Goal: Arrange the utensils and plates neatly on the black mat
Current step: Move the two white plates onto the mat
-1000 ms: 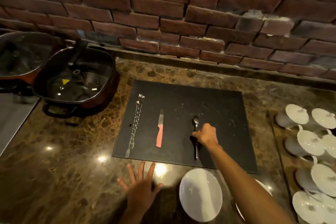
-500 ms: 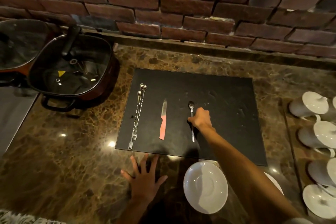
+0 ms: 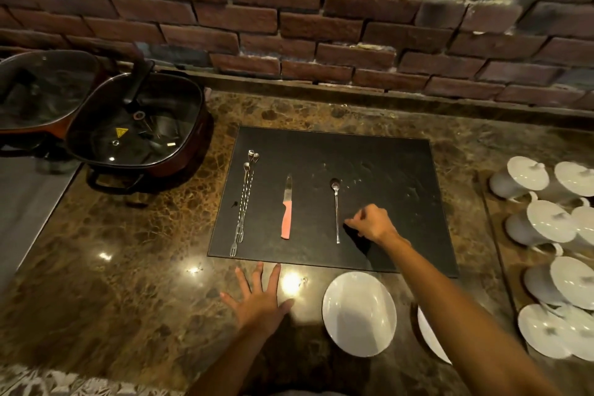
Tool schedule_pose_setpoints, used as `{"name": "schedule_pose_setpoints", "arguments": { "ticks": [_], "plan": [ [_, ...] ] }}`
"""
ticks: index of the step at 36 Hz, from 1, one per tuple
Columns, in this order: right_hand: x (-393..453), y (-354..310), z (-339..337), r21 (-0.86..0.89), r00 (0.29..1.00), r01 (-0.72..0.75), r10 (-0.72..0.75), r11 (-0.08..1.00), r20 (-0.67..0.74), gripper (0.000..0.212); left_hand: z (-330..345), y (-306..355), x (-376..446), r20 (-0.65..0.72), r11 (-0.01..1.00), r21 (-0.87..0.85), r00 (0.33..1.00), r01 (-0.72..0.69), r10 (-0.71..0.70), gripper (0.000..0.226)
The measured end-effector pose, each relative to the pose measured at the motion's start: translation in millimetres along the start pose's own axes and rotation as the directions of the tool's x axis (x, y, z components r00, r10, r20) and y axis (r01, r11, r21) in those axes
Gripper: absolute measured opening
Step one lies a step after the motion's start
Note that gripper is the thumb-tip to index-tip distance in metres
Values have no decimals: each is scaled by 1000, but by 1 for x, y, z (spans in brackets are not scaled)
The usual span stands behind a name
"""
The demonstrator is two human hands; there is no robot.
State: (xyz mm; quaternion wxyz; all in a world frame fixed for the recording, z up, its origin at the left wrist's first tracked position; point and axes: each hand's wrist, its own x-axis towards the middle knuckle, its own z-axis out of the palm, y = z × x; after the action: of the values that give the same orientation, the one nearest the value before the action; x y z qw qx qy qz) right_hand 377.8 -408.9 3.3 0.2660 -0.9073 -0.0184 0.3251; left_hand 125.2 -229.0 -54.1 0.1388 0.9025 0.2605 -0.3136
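Observation:
A black mat (image 3: 379, 164) lies on the marble counter. On it, left to right, lie long metal forks (image 3: 243, 202), a pink-handled knife (image 3: 287, 207) and a small spoon (image 3: 336, 209), all pointing away from me. My right hand (image 3: 373, 222) hovers just right of the spoon, fingers curled, holding nothing. My left hand (image 3: 258, 297) rests flat on the counter below the mat, fingers spread. A white plate (image 3: 359, 313) sits on the counter in front of the mat; a second plate (image 3: 429, 336) is partly hidden by my right forearm.
A dark red pan (image 3: 138, 125) with a glass lid stands at the back left, another lidded pan (image 3: 38, 93) beside it. Several white lidded cups (image 3: 546, 222) crowd a tray at the right. A brick wall (image 3: 289, 10) backs the counter.
My right hand let go of the spoon and shifted right, off it. The spoon now lies uncovered on the mat. My left hand stays flat on the counter.

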Motion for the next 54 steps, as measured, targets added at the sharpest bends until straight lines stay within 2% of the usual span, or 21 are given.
{"name": "schedule_pose_setpoints", "arguments": {
  "ticks": [6,13,15,21,27,33,38,41,42,43,45,50,52,54],
  "plan": [
    [-44,38,-7,-95,992,20,-8,995,126,23,-3,7,-16,28,999,-14,999,-29,29,84],
    [-82,80,20,-174,981,3,30,985,189,19,13,13,-32,25,998,-8,998,-63,63,88],
    [-88,88,28,-200,986,3,31,980,166,14,18,14,-34,20,998,-4,998,-65,65,88],
    [-96,99,38,-243,998,-8,24,970,65,18,22,19,-37,19,998,-11,998,-57,57,89],
    [-92,103,33,-96,995,-96,98,991,20,14,20,30,-37,19,998,-11,998,-64,64,87],
    [-72,111,4,223,975,-202,218,954,-50,19,19,52,-31,-2,996,-21,996,-87,87,80],
    [-45,99,-24,563,953,-234,303,792,-29,23,16,74,-22,-26,997,-60,999,-39,37,82],
    [-24,85,-40,730,933,-237,360,641,-13,10,15,87,-15,-20,998,-70,1000,0,-2,86],
    [-17,81,-45,774,929,-231,370,589,-4,13,15,90,-13,-17,998,-68,1000,15,-16,87],
    [-9,78,-49,809,923,-231,384,541,7,28,16,92,-12,-15,998,-64,999,28,-29,89],
    [5,74,-55,849,915,-228,404,477,18,44,19,95,-9,-24,997,-59,999,42,-43,91],
    [32,66,-67,907,906,-179,423,380,2,59,26,98,-3,-61,998,-26,996,63,-64,92],
    [39,65,-69,910,905,-180,425,374,5,62,28,98,-3,-81,997,-23,994,71,-73,93],
    [44,64,-71,907,910,-172,414,384,-3,56,30,97,-3,-96,996,-34,992,77,-80,92]
  ]
}}
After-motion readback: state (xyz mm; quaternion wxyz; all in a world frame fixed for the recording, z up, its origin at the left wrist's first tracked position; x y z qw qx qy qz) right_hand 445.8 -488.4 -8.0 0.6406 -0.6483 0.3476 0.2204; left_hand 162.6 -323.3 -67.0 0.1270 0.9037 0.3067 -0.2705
